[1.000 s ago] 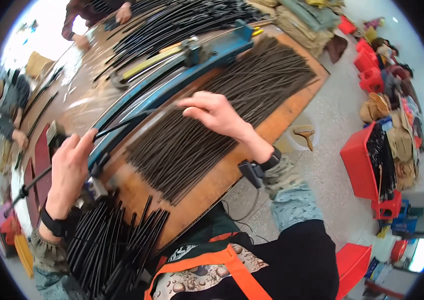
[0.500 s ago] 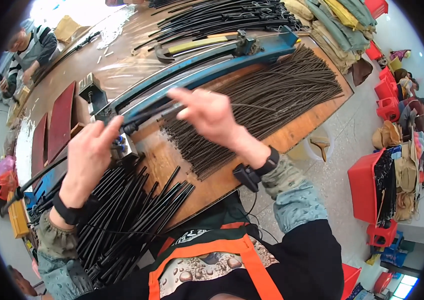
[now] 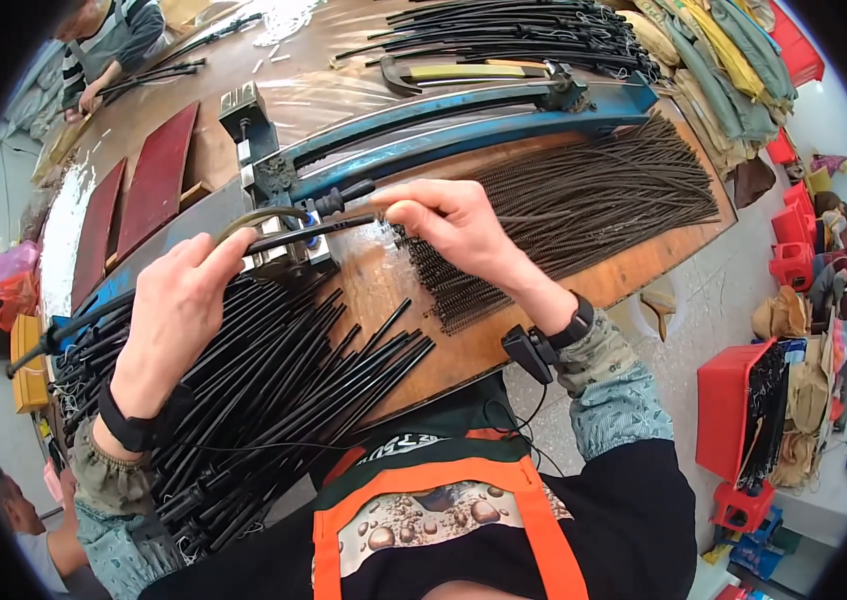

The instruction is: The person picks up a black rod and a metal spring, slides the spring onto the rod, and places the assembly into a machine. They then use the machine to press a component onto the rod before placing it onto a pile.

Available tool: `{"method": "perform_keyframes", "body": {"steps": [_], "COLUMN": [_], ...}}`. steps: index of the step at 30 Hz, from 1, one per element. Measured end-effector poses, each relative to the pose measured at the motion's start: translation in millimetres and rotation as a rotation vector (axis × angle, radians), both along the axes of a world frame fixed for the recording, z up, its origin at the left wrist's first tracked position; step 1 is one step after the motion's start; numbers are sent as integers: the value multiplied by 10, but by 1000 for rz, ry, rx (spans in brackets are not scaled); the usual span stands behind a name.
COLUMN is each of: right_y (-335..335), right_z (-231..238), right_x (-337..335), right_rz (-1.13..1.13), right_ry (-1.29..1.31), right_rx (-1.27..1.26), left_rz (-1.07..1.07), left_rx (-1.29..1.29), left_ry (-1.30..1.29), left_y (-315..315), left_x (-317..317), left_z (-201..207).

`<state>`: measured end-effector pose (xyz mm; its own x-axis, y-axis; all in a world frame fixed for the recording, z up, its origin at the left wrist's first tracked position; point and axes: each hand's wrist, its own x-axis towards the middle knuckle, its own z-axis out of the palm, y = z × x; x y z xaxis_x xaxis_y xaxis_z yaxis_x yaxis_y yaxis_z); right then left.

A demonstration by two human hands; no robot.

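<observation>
My left hand (image 3: 179, 320) is closed round a long black rod (image 3: 309, 235), which slants up to the right across the front of a blue metal bench fixture (image 3: 424, 118). At the rod's upper end my right hand (image 3: 459, 225) pinches with thumb and forefinger; whether it grips the rod's tip or a thin spring meeting it is too small to tell. Just behind the rod sits a small clamp with a black knob (image 3: 344, 197) on the fixture. Right of my right hand lies a broad pile of long brown coil springs (image 3: 584, 200). Below my left hand a heap of black rods (image 3: 284, 370) spreads out.
A hammer with a yellow handle (image 3: 474, 72) lies behind the fixture, near more black rods (image 3: 524, 35). Dark red boards (image 3: 159, 180) stand at the left. A co-worker (image 3: 109, 50) sits across the table. Red crates (image 3: 729, 410) and stools line the floor at right.
My right hand has come down from a raised, blurred pose to pinch at the rod's upper end. The view has shifted, so the table sits further right.
</observation>
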<state>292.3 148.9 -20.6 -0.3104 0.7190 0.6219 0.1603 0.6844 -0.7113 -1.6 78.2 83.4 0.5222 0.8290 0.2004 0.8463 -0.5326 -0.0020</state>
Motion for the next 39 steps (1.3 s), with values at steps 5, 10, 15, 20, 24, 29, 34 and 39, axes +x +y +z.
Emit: {"method": "perform_keyframes", "body": {"steps": [5,10,15,20,24,29,34,39], "right_y": [-49,124,375,657,838,1030,1108,1183], "right_z": [9,22,-45,24,363,385,287,342], "right_x": [-125,144,84,-165,-1037,-1584,-1750,-2036], "right_rz": [-131,-257,-257,-139,172,381,373,346], "right_ry": [-108,-199,-202,-189,-96,-116,-254,-730], "right_rx": [444,350,523,-124,-267,-165,-80,216], "left_rz": [-75,5,3,169,254,350,464,467], "left_rx": [117,129,235,348,389,411,327,324], "left_ry": [-4,0,-166,-167,-290,-324,-304,-344], "left_y": [-54,56,51,136,-20,-324,-489,-356], "left_x": [174,7,-307,-831,-954,-1488,-1689,-1695], "left_z": [-17,10,-3,373,579,377,129,87]}}
